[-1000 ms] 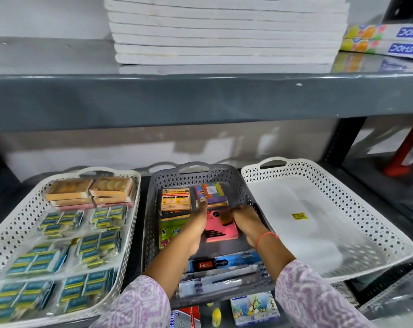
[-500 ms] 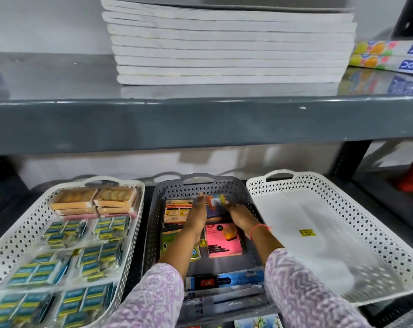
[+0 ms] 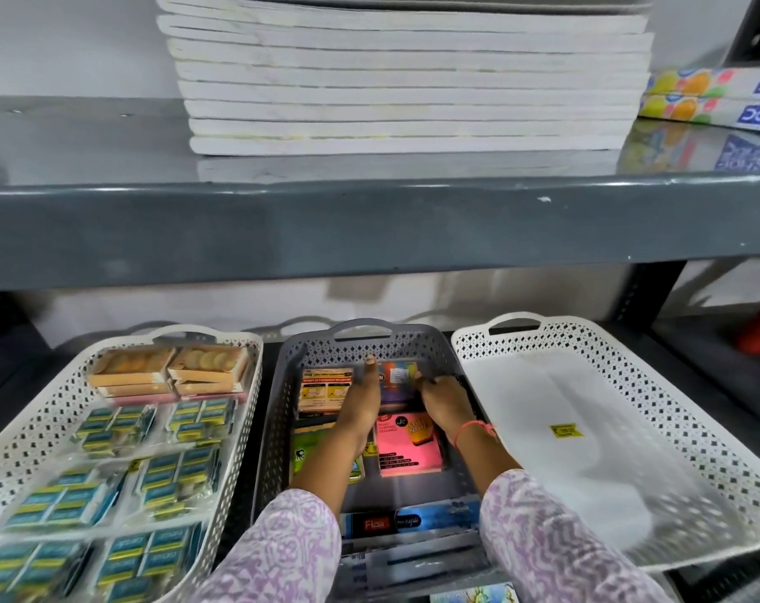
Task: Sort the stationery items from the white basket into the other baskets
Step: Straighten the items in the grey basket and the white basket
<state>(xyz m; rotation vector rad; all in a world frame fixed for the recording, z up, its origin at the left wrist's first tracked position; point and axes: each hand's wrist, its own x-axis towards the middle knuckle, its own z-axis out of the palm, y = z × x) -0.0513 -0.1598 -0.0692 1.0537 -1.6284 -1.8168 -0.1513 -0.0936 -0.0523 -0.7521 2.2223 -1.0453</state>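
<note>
Multicoloured pad (image 3: 396, 378) between both hands' fingers (image 3: 370, 367), held, far end of grey basket (image 3: 278, 411)

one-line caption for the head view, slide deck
Both hands, left and right, set a multicoloured pack at the grey basket's far end.

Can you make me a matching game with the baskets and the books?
Things:
1. grey basket
2. right white basket
3. left white basket
4. white books

Places or states:
A. on the top shelf
B. almost empty, one yellow sticker inside
C. both hands reaching in
D. full of teal packets

Pairs: 1-C, 2-B, 3-D, 4-A
</note>
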